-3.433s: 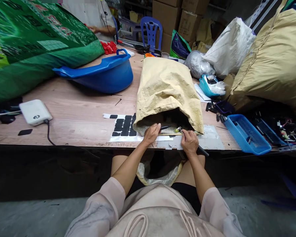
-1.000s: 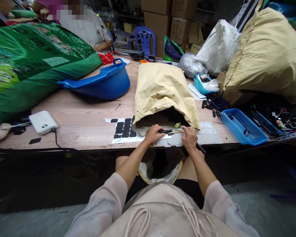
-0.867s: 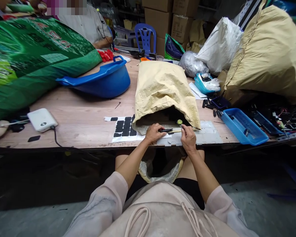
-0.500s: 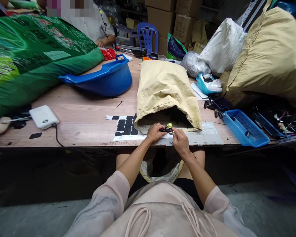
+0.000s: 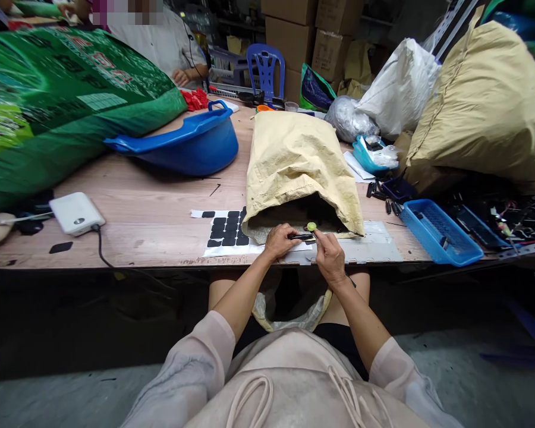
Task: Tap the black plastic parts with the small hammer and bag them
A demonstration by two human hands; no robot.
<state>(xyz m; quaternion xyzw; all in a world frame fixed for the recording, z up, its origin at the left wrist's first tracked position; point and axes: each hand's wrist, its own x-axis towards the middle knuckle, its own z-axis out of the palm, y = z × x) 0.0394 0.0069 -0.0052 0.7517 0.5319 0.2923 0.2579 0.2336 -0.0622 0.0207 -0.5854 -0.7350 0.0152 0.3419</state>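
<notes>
Slim black part: at the tan sack's mouth, near the table's front edge; exact kind too small to tell.
Left hand: thumb and fingers closed on one end of the part, the other end pointing toward the right hand.
Right hand: clamped round a hammer-like tool, its round yellow-green face up by the part's free end; contact or gap, cannot tell.
Tan sack: lies just beyond both hands, mouth toward the person; the lower lip is close by, so best to work clear of the cloth.
Hold: judged best with left fingertips well back from the yellow face and the part level on something firm.
Tool control: short, light moves from the wrist seem apt; a wide swing could catch the sack or skid off so thin a piece.
Black pads: on white backing just left of the sack; sleeves and forearm best kept off them.
Lap sack: open beneath the hands; a slipped part could drop there, I judge.
</notes>
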